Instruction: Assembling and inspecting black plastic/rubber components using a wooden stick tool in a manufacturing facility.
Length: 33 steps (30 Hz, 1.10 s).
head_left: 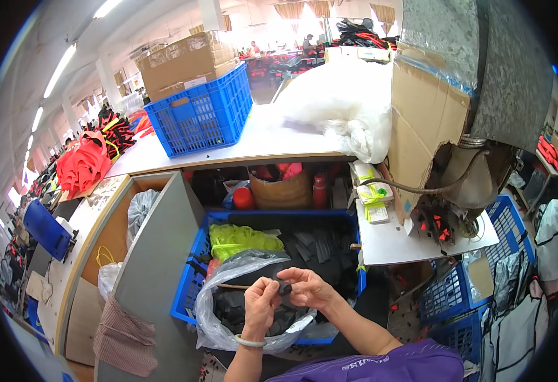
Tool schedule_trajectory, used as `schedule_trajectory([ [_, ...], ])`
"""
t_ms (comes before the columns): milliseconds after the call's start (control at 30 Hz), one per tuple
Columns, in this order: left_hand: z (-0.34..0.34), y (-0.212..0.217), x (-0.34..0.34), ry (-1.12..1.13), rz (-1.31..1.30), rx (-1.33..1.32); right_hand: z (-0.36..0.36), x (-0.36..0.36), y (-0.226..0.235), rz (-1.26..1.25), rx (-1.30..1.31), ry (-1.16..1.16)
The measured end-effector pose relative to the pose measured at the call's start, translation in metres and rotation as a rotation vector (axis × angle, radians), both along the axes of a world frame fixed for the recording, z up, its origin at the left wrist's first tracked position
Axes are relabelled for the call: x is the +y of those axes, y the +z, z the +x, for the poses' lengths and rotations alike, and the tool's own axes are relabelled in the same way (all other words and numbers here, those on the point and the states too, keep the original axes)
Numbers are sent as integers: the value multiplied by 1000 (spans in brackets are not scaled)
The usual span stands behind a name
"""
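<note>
- Currently, I see both hands raised together over a clear plastic bag [228, 270] that sits inside a blue crate [193, 280] directly below the camera.
- Left hand [261, 304]: its fingers are closed together on a small black piece [284, 287], gripping it from the left side. A pale bangle [250, 342] circles that wrist.
- Right hand [309, 288]: its fingers are pinched on the same small black piece from the right, so both hands meet on it.
- The small black piece is held in the air just above the open mouth of the plastic bag, between the two hands. I cannot tell its exact shape; it is too small.
- The bag holds more dark items, and further black pieces [314, 245] lie loose in the crate behind it, beside a bundle of yellow-green material [241, 240].
- To the left of the crate stands a grey slanted panel [158, 254], with a checked cloth [123, 334] hanging at its lower end.
- Behind the crate runs a white tabletop [253, 143] carrying a second blue crate [199, 114] with a cardboard box [187, 60] in it, and a heap of white plastic sheeting [346, 105].
- To the right, a small white shelf [397, 242] sits below a torn cardboard panel [422, 108].
</note>
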<state>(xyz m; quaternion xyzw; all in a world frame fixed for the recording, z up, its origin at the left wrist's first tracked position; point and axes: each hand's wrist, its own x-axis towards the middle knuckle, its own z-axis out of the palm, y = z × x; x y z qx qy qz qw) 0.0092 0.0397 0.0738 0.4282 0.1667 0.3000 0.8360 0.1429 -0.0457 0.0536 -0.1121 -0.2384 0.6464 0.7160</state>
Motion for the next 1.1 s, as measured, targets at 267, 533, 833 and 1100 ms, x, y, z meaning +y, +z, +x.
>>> schedule_trajectory([
  [267, 10, 16, 0, 60, 149, 67, -2, -2, 15, -132, -155, -371],
  [533, 10, 17, -3, 161, 301, 106, -13, -6, 32, -150, -254, -364],
  [833, 7, 6, -7, -72, -14, -91, 5, -2, 14, 67, 60, 3],
  [1100, 5, 8, -9, 205, 413, 169, -5, -4, 8, -243, -164, -304],
])
